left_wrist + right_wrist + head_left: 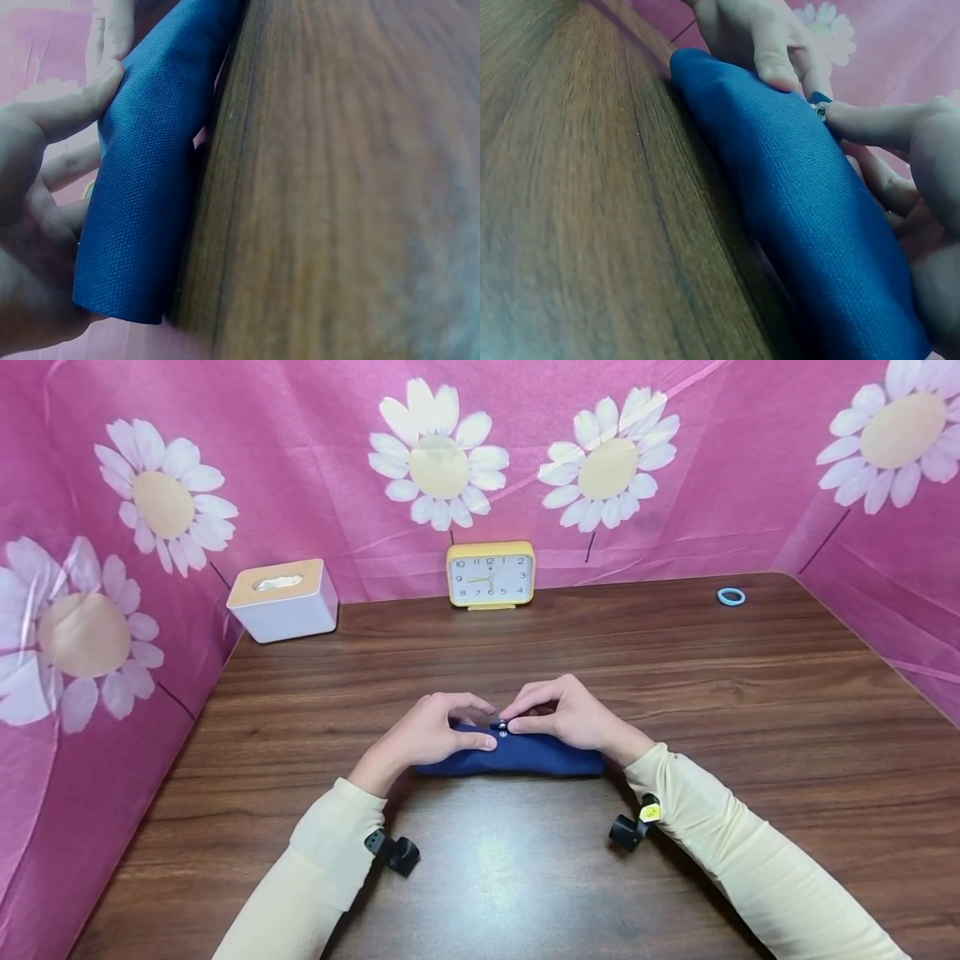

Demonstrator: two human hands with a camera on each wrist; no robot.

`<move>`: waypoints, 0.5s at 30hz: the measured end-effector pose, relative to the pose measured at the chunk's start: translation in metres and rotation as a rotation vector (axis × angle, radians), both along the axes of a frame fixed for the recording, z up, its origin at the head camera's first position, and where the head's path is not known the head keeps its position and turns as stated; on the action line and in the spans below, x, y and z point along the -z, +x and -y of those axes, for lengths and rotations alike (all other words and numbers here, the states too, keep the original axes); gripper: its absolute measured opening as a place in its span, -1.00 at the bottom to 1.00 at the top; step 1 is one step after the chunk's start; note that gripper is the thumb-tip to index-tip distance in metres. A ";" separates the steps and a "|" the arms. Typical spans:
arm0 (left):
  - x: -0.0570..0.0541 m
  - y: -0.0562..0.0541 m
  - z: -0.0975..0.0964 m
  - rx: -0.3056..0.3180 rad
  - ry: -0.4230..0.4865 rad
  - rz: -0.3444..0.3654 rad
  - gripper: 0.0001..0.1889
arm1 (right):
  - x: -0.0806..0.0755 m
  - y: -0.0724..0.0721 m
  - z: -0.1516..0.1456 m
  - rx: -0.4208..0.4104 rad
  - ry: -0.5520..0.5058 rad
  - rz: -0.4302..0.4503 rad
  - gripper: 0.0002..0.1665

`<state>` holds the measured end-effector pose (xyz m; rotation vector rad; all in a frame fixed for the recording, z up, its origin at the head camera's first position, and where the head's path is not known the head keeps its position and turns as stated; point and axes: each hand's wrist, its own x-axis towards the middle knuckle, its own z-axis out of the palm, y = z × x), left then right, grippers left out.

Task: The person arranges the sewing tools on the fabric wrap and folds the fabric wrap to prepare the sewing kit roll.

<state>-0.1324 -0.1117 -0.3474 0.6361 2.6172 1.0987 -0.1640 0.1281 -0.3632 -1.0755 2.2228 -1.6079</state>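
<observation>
A long blue fabric pouch point(517, 758) lies crosswise on the table, its woven surface filling much of both wrist views. My left hand point(433, 727) grips its left half, the thumb on the near face and the fingers behind. At the middle of the top edge, my right hand point(570, 714) pinches a small blue tab with a metal snap point(821, 111) between thumb and fingers. Just below the tab, in the head view, a second silvery snap part point(503, 734) shows on the pouch. The right fingertips behind the tab are partly hidden.
Behind the hands, a yellow alarm clock point(491, 575) stands at the table's back edge. A white tissue box point(288, 610) with a wood-look top is at the back left, and a light blue ring point(731, 597) lies at the back right. Pink flowered cloth point(300, 468) surrounds the brown table point(360, 652).
</observation>
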 end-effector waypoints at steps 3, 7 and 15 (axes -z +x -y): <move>0.000 0.000 0.000 0.014 0.011 -0.010 -0.59 | 0.002 0.000 -0.001 -0.027 -0.013 -0.003 -0.82; 0.000 0.000 0.000 0.035 0.021 -0.027 -0.65 | 0.003 -0.001 -0.002 -0.052 -0.024 -0.005 -0.82; -0.001 0.000 -0.001 0.038 0.012 -0.041 -0.70 | 0.003 0.000 -0.001 -0.069 -0.055 -0.012 -0.81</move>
